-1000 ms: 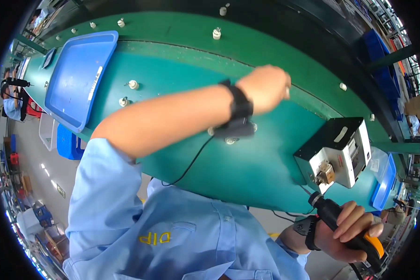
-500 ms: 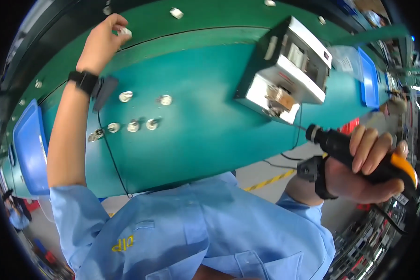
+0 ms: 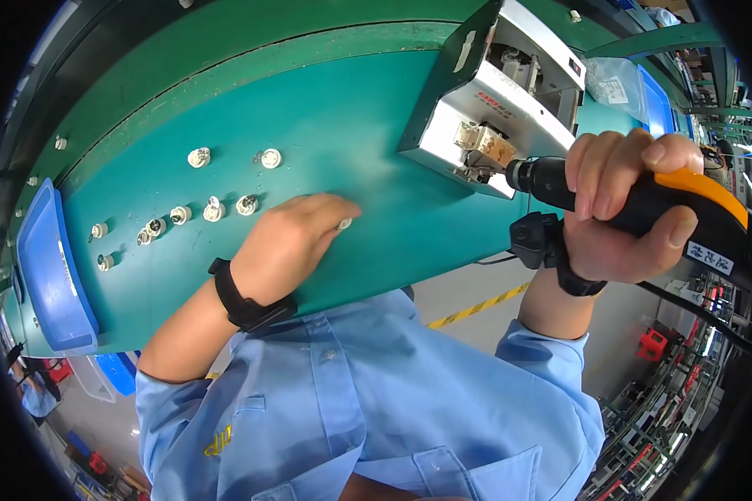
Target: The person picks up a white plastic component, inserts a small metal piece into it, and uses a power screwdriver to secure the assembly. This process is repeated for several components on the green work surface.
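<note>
My left hand [image 3: 288,246] is over the near middle of the green mat, its fingers pinched on a small white round part [image 3: 345,223] that shows at the fingertips. My right hand [image 3: 614,196] is wrapped round a black and orange electric screwdriver [image 3: 550,180]. The screwdriver's nose points left, right at the front opening of a silver and black screw feeder [image 3: 510,108]; whether the bit touches a screw is too small to tell. Left of my left hand, several similar white round parts with metal tops stand on the mat, among them one part [image 3: 246,204] closest to it.
At the left edge lies a blue tray [image 3: 92,342]. Behind the feeder are a clear plastic bag [image 3: 614,88] and another blue tray [image 3: 656,100]. A green conveyor belt [image 3: 309,29] runs along the far side. The screwdriver's cable [image 3: 702,313] trails down at the right.
My left hand has come from the far-left belt to the near middle of the mat with the white part. The screwdriver has moved up and left to the screw feeder.
</note>
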Available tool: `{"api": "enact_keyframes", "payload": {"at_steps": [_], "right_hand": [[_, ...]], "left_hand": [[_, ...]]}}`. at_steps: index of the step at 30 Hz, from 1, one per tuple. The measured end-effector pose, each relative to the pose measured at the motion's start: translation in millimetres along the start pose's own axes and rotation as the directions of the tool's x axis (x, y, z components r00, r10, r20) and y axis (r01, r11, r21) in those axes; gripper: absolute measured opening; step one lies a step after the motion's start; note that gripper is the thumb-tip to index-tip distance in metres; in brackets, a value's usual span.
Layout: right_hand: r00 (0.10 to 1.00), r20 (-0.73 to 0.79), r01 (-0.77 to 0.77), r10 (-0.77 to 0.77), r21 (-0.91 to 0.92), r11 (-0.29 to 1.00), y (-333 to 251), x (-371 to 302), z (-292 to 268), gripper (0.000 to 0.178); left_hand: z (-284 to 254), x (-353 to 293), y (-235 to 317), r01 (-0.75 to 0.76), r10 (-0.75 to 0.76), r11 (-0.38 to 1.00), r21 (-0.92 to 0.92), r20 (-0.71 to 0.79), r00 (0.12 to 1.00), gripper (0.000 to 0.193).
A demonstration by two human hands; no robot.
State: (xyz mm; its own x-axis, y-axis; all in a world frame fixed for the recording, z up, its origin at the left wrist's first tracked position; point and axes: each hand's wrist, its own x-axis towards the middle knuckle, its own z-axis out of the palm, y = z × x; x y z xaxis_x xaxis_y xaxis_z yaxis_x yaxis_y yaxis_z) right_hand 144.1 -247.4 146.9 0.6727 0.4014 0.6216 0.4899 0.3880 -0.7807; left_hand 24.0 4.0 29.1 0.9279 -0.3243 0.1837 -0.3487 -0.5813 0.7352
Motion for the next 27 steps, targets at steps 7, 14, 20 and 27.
{"api": "enact_keyframes", "payload": {"at_steps": [7, 14, 20, 27], "right_hand": [[0.947, 0.304, -0.161, 0.107, 0.157, 0.974, 8, 29, -19, 0.040], [0.977, 0.168, -0.153, 0.130, 0.134, 0.979, 6, 27, -12, 0.039], [0.974, -0.141, -0.176, 0.180, 0.037, 0.984, 6, 27, -1, 0.036], [0.978, -0.092, -0.175, 0.185, 0.103, 0.979, 5, 24, -6, 0.038]], "left_hand": [[0, 7, 22, 0.353, -0.353, 0.928, -0.119, 0.026, 0.935, 0.032], [17, -4, 5, 0.250, -0.272, 0.941, -0.227, -0.070, 0.960, 0.019], [20, -6, 5, 0.225, -0.268, 0.939, -0.261, -0.142, 0.953, 0.012], [21, -10, 4, 0.203, -0.242, 0.948, -0.245, -0.140, 0.960, 0.011]]}}
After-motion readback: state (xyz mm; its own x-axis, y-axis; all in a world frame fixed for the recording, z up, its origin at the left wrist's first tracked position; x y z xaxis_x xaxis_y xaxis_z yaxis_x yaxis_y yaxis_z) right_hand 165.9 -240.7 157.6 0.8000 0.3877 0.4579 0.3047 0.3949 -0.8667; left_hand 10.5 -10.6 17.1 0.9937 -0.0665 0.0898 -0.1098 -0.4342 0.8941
